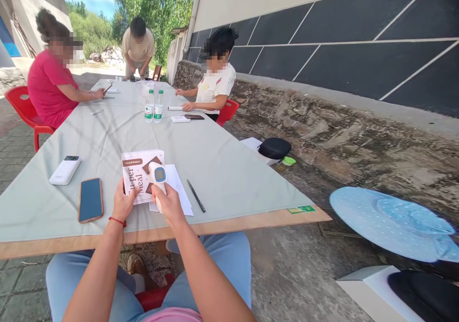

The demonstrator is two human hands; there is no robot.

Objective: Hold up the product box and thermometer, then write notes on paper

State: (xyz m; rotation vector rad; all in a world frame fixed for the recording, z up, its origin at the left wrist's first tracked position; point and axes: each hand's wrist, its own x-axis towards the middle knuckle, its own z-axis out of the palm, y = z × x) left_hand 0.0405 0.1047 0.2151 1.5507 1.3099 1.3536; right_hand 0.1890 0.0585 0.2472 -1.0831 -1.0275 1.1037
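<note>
My left hand is closed on the lower left of a printed box that reads "NutriMotion" and "Super Meal". In my right hand is a white infrared thermometer with a blue-rimmed display, my fingers wrapped round its handle. The thermometer's head lies in front of the right part of the box. Sheets of white paper lie on the table under and beside my right hand. A black pen rests to their right. Left of my hands lies a phone with a tan rim.
A white power bank lies at the left of the cloth-covered table. Two water bottles stand farther back. Several people sit or stand round the table. A light blue hat and a white box are at the right.
</note>
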